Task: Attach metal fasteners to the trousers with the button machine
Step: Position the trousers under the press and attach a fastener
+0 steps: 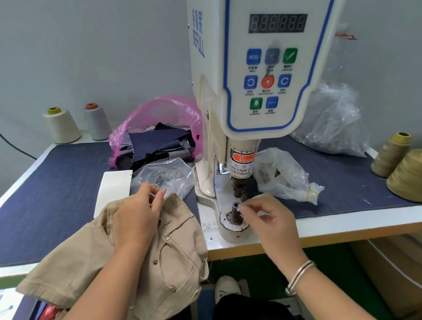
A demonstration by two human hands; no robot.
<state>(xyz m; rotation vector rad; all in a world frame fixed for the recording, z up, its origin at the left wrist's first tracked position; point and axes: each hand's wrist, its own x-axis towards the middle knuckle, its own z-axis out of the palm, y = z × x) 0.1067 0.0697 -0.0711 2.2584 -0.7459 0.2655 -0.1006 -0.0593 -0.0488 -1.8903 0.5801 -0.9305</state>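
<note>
Beige trousers (169, 264) hang over the table's front edge, several metal studs showing on the front. My left hand (138, 215) lies on them near the waistband and pinches a small metal fastener between thumb and fingertips. The white servo button machine (266, 56) stands at the centre, its punch (239, 185) raised above the lower die post (235, 211). My right hand (266, 215) is at that post, fingertips pinching a small fastener beside its top.
A clear bag of fasteners (164, 177) lies left of the machine, another clear bag (282, 175) to its right. A pink bag of fabric scraps (157, 137) sits behind. Thread cones stand at back left (61, 125) and right (417, 175). A denim cloth (38, 200) covers the table.
</note>
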